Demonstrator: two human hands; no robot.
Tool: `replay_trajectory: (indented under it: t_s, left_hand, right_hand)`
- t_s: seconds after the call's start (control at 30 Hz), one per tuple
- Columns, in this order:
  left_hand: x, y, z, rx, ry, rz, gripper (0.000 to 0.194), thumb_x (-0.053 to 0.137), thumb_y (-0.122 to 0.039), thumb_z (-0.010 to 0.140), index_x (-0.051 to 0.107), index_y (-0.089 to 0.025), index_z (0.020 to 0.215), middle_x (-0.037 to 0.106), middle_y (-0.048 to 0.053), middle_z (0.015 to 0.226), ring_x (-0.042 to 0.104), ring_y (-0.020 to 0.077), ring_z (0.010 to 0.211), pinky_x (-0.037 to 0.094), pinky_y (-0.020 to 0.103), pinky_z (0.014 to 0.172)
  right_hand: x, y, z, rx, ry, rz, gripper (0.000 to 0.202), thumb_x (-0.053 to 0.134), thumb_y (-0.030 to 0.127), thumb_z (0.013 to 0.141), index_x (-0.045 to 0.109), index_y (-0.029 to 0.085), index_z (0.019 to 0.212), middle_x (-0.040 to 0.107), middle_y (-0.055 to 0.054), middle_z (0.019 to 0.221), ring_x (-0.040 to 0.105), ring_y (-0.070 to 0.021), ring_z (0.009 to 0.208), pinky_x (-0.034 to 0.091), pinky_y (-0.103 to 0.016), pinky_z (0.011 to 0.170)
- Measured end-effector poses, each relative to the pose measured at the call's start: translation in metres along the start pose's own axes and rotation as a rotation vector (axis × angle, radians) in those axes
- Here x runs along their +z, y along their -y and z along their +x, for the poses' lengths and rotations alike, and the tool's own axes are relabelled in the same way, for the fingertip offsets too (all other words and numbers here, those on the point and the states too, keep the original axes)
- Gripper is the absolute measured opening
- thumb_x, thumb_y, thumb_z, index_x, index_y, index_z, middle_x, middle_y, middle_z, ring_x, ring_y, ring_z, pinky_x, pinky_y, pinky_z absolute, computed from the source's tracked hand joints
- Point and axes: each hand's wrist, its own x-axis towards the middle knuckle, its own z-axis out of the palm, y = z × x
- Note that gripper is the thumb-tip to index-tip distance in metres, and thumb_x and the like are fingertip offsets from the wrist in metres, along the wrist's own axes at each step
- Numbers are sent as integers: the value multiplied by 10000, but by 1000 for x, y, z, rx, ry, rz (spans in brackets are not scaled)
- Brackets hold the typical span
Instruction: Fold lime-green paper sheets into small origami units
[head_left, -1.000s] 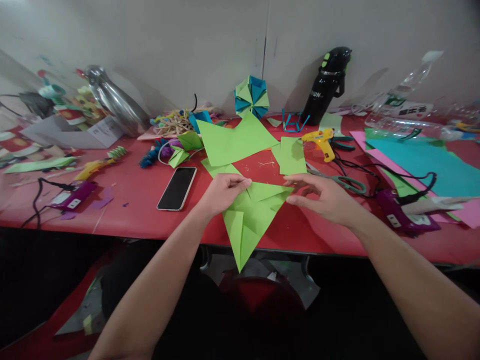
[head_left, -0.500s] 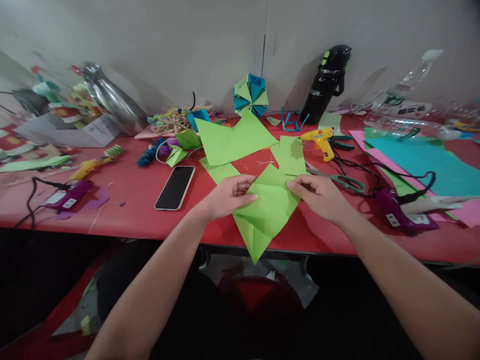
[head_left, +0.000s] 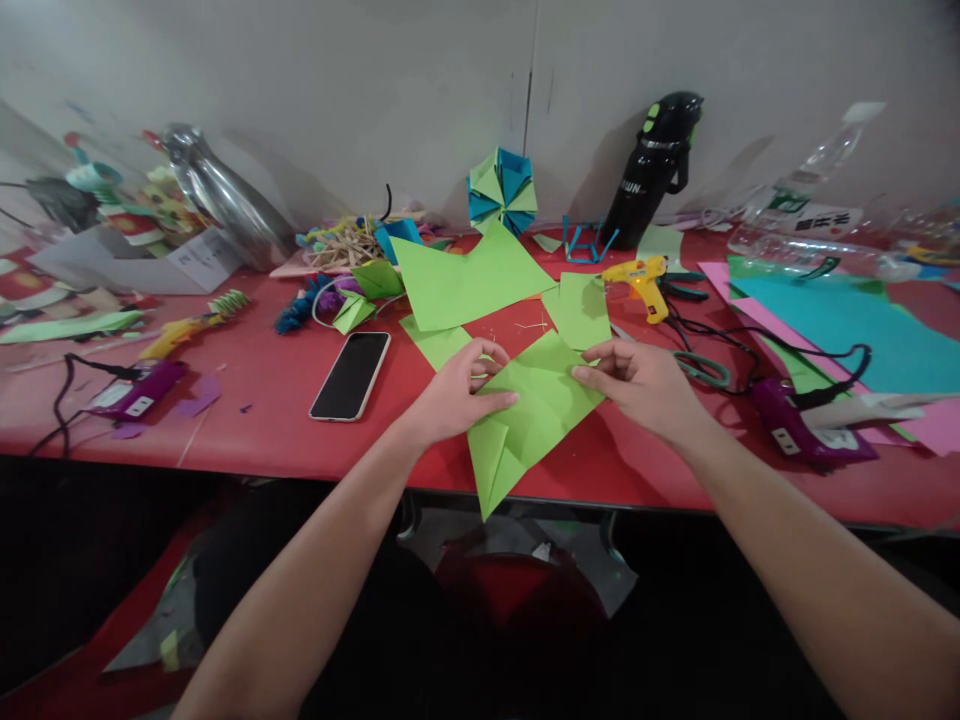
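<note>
Between my hands is a creased sheet of green paper (head_left: 540, 400), partly folded, its pointed lower corner hanging past the front edge of the table. My left hand (head_left: 474, 388) pinches its left side, thumb on top and fingers behind. With thumb and fingertips, my right hand (head_left: 630, 380) grips the right corner. Beyond them lie a larger green sheet (head_left: 465, 280) with a notched edge and a smaller green piece (head_left: 581, 310). Scissors (head_left: 703, 370) with grey-green handles are partly hidden behind my right hand.
A phone (head_left: 351, 376) lies left of my hands. To the right are a yellow glue gun (head_left: 641, 280), a purple power strip (head_left: 806, 425) with cables, and coloured sheets (head_left: 847, 330). A black bottle (head_left: 651, 165) and a folded paper wheel (head_left: 502, 190) stand at the back.
The green paper's lower point has swung left and its surface has flattened out. My left fingers have risen slightly, and my right fingers have shifted on the corner.
</note>
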Motion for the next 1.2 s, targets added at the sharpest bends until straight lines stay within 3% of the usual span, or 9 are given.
replay_trajectory:
  t_s: [0.1,0.23,0.4,0.5,0.6,0.73,0.87,1.03,1.2]
  left_hand:
    - [1,0,0,28,21,55,284,752,-310,789,598,-200,1001,643,59,1110,621,221,1089,505,378,924]
    - [4,-2,0,-3,58,85,300,719,-282,810,663,-201,1093,670,67,1196,621,223,1137,477,402,1005]
    - [10,-2,-1,-28,2,93,382,722,-275,803,669,-188,1171,661,91,1286,605,262,1202,474,418,1027]
    - [13,-2,-2,-56,19,54,475,683,-224,814,615,-191,1283,638,99,1335,665,243,1066,518,424,954]
    - [15,-2,-3,-68,1,4,495,629,-168,828,584,-198,1319,611,108,1366,682,215,969,550,403,878]
    - [19,-2,-1,22,-84,-50,437,632,-128,805,595,-186,1236,572,116,1376,578,258,1227,532,352,917]
    - [26,0,-1,51,-114,-168,383,644,-97,764,542,-192,1120,580,105,1293,579,246,1204,529,336,895]
    - [31,-3,-3,-72,-131,-472,456,691,-125,751,391,-238,1075,632,46,1152,663,150,861,531,283,720]
    - [31,-5,-4,-80,-91,-562,617,706,-104,734,453,-245,1279,672,61,1132,675,196,955,543,340,817]
  right_hand:
    - [1,-2,0,-48,16,-17,344,776,482,790,646,190,918,643,3,666,549,-142,570,426,-299,561]
    - [4,1,-3,-147,-6,-85,262,729,445,851,616,211,815,664,-15,723,603,-166,629,477,-318,604]
    - [9,8,-7,-488,-232,-406,255,735,419,857,642,210,745,618,-56,844,608,-217,794,502,-384,742]
    - [10,10,-9,-578,-305,-539,288,722,435,865,641,210,704,592,-53,787,586,-225,769,492,-403,751]
    - [11,14,-12,-512,-246,-489,206,658,391,922,683,209,828,662,-73,854,633,-238,825,513,-408,795]
    - [12,19,-17,-375,-138,-350,159,611,346,949,687,219,1008,739,-95,1050,683,-271,994,516,-440,920]
    - [10,26,-20,-265,-106,-254,157,591,365,957,676,233,953,741,-62,945,688,-244,870,530,-386,813]
    - [10,32,-22,-280,69,-259,175,562,377,973,626,232,898,710,-41,876,658,-213,814,500,-333,760]
    - [16,25,-24,-350,154,-275,163,550,368,975,579,222,1043,691,-73,1004,654,-244,935,500,-370,841]
